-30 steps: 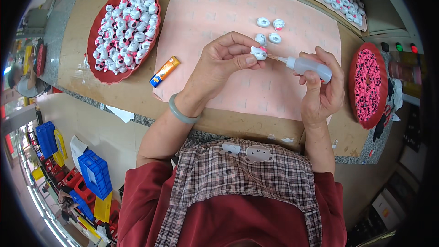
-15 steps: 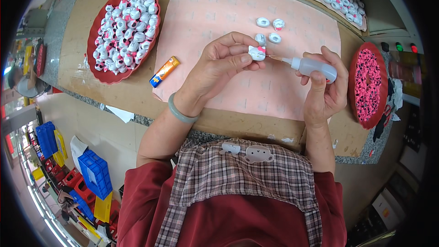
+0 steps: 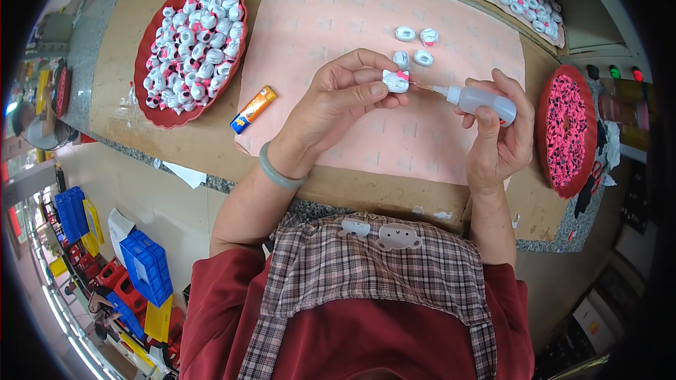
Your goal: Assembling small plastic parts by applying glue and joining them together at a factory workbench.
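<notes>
Between the thumb and fingers of my left hand (image 3: 346, 95) is a small white cat-head figurine (image 3: 396, 82) with a pink patch on top. My right hand (image 3: 503, 134) grips a translucent squeeze bottle (image 3: 486, 104) that lies on its side in the fingers. The bottle's thin nozzle tip (image 3: 426, 87) points left and reaches the figurine's right edge; whether it touches cannot be made out. Just beyond my left fingers, several white pieces (image 3: 422, 58) rest on the pink sheet (image 3: 338, 137).
At left stands a red scalloped tray (image 3: 156, 117) heaped with white-and-pink pieces. An orange-and-blue tube (image 3: 254, 110) lies beside it. To the right, another red tray (image 3: 593, 142) holds small pink-and-black parts, with scissors (image 3: 598, 172) next to it. More pieces fill a shelf (image 3: 524, 0) at the back.
The bottle has shifted very slightly in my right hand's grip. My left hand and the figurine hold almost the same place.
</notes>
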Demonstrator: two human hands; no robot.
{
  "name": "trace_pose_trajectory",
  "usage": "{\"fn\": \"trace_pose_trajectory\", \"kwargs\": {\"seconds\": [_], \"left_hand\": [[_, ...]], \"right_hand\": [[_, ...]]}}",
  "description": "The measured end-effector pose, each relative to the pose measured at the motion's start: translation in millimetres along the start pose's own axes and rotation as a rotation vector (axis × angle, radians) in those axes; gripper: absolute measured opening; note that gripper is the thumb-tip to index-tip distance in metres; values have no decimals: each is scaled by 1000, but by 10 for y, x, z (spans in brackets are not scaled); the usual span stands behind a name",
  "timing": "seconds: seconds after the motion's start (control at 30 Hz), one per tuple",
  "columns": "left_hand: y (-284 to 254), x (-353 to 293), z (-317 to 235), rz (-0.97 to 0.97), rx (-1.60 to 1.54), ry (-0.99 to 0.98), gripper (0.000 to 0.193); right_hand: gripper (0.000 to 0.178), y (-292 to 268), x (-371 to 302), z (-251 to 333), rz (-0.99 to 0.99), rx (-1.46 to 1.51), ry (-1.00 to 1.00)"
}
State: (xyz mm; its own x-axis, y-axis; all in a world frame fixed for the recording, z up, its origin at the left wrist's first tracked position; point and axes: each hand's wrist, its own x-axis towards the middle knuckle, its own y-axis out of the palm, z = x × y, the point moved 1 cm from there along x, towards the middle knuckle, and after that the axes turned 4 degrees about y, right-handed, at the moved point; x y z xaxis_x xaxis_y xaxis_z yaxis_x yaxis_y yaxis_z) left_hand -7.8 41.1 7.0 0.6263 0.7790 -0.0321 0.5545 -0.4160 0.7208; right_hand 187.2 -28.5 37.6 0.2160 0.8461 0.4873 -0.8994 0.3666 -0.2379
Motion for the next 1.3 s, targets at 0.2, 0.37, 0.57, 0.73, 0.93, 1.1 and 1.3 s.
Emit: {"fn": "trace_pose_trajectory", "kwargs": {"seconds": [0.2,0.37,0.57,0.73,0.93,1.1,1.3], "left_hand": [[-10,-2,-12,-2,-39,-4,22],[-30,11,-12,14,-52,1,22],[15,3,-24,-34,-28,16,21],[2,12,1,-36,-6,-2,21],[6,18,-27,-27,11,2,21],[-4,30,-8,-29,-24,22,21],[-33,-12,-9,-34,-16,9,22]], "right_hand": [[33,-6,9,6,-7,-16,-24],[33,-22,16,8,4,-40,-39],[34,-19,12,21,35,-49,-16],[35,-4,7,-5,46,-26,32],[34,5,45,-28,-7,95,95],[27,-17,127,-65,-68,389,259],[26,30,298,-158,-47,494,527]]}}
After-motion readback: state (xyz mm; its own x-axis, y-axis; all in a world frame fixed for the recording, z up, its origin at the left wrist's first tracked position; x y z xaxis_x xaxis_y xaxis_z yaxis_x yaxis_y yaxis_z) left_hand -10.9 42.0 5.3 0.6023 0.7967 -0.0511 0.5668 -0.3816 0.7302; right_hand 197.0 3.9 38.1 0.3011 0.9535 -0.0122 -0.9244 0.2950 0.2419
